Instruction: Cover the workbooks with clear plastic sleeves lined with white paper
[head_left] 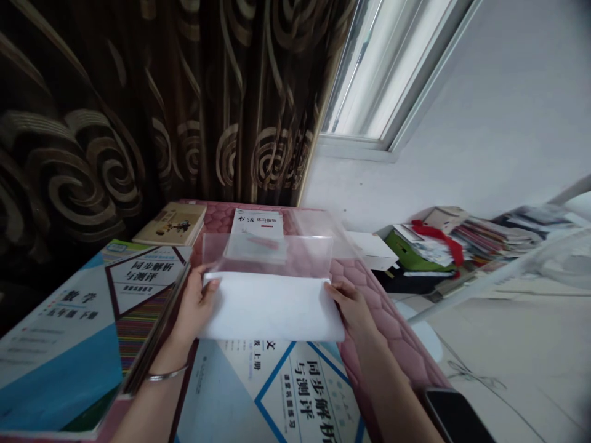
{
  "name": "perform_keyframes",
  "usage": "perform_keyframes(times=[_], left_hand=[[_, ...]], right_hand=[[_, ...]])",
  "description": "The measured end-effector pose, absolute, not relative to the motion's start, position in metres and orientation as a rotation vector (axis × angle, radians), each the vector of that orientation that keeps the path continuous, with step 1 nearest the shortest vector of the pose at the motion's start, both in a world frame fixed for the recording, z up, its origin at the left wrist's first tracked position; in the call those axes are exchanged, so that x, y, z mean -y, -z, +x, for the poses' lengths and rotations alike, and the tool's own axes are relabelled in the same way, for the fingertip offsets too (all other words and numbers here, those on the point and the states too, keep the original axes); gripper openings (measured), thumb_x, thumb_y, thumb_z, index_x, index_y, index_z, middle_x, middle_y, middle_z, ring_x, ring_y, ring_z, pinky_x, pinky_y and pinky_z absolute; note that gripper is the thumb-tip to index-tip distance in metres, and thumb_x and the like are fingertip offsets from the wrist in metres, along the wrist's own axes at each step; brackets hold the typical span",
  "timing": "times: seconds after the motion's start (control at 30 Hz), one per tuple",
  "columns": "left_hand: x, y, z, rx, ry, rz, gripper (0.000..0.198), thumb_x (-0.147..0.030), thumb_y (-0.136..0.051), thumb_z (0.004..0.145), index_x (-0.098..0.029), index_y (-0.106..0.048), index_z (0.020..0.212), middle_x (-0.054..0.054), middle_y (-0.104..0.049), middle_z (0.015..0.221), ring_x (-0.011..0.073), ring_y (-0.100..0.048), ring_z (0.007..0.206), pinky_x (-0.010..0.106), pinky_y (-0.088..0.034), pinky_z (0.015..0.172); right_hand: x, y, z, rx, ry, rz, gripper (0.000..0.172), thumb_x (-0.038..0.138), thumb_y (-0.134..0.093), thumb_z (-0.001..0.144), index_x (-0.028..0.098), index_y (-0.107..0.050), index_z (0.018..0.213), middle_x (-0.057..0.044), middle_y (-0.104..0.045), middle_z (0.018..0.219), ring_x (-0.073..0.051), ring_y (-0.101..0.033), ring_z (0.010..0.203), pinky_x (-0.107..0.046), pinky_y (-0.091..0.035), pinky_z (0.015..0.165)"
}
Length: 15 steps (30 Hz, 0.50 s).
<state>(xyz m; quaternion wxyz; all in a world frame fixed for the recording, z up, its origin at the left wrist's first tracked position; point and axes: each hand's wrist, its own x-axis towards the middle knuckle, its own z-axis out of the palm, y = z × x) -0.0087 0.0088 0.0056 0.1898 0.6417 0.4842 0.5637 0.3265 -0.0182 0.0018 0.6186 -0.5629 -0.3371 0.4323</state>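
My left grip [194,303] and right grip [354,307] pinch a white sheet [272,309]. A blue book [272,394] lies at six o'clock.

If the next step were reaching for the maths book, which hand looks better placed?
Probably the left hand: it is nearer the maths book, while the right hand would have to reach across. Both hands grip the white sheet, so either would likely let go first.

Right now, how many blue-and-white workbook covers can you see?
2: the left cover, at the picture's edge, and the middle cover, partly hidden behind the held white item. More may lie underneath.
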Motion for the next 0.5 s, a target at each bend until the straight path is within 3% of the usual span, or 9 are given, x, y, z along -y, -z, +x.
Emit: perform_keyframes(times=[0.2, 0.5], left_hand=[[-0.0089, -0.0056, -0.0092, -1.378, -1.569, 1.791, 0.03, -0.036, -0.051, 0.088, -0.02, -0.05, 0.113, 0.007, -0.061, 0.108, 0.0205, -0.058, 0.107, 0.035, -0.045, 0.097], [-0.0083, -0.0071, -0.0118, -1.429, -1.564, 1.877, 0.031, -0.033, -0.05, 0.089, -0.019, -0.051, 0.117, 0.009, -0.061, 0.11, 0.021, -0.058, 0.106, 0.036, -0.046, 0.096]], right_hand=[[0.02, -0.0108, 0.3217, 0.66, -1.078, -1.188, 0.041, 0.039, -0.089, 0.045, 0.022, -0.053, 0.054, 0.004, -0.057, 0.053, -0.012, -0.048, 0.049, -0.026, -0.038, 0.046], [0.0207, -0.0101, 0.3219, 0.722, -1.005, -1.206, 0.039, 0.044, -0.087, 0.049, 0.022, -0.056, 0.055, 0.003, -0.058, 0.055, -0.012, -0.048, 0.051, -0.027, -0.038, 0.048]])
